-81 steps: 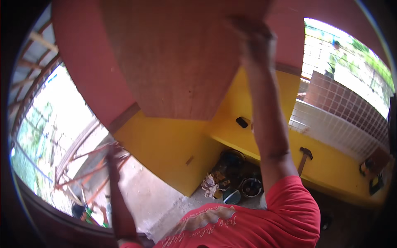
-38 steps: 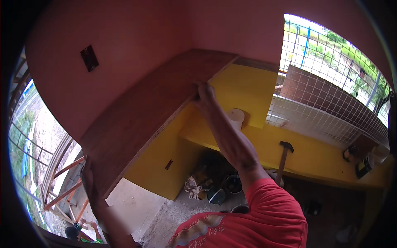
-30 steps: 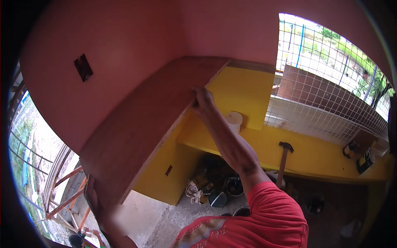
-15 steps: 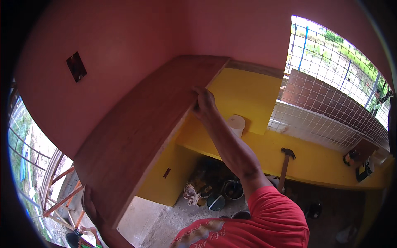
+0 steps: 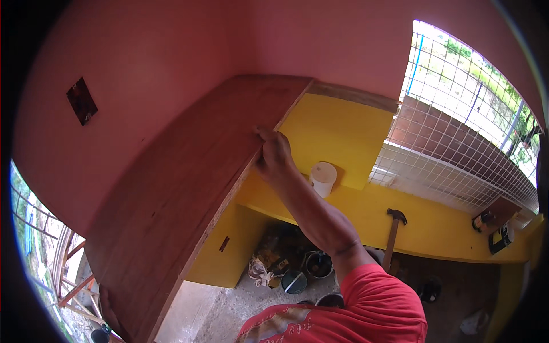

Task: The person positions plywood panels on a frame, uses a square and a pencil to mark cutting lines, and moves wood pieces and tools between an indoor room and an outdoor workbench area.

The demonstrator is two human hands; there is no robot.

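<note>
A long reddish-brown wooden board (image 5: 171, 188) runs from the far corner down toward me, its long side against the pink wall. My right hand (image 5: 274, 153) grips its right edge around the middle, thumb on top and fingers under the edge. At the near left end my left hand (image 5: 107, 308) shows only in part at the board's side; the board covers the rest of it and the forearm. What shows of it is curled against the board.
Below on the right, a yellow counter (image 5: 354, 208) holds a white tub (image 5: 323, 178), a hammer (image 5: 393, 237) and dark cans (image 5: 501, 237). Buckets (image 5: 294, 282) and a crumpled bag (image 5: 260, 271) sit underneath. A wire-grid window (image 5: 457, 131) is beyond; an electrical box opening (image 5: 82, 101) marks the left wall.
The board's near end has come lower in the picture and now hides my left forearm. My right hand keeps its hold on the edge. The whole view has shifted slightly.
</note>
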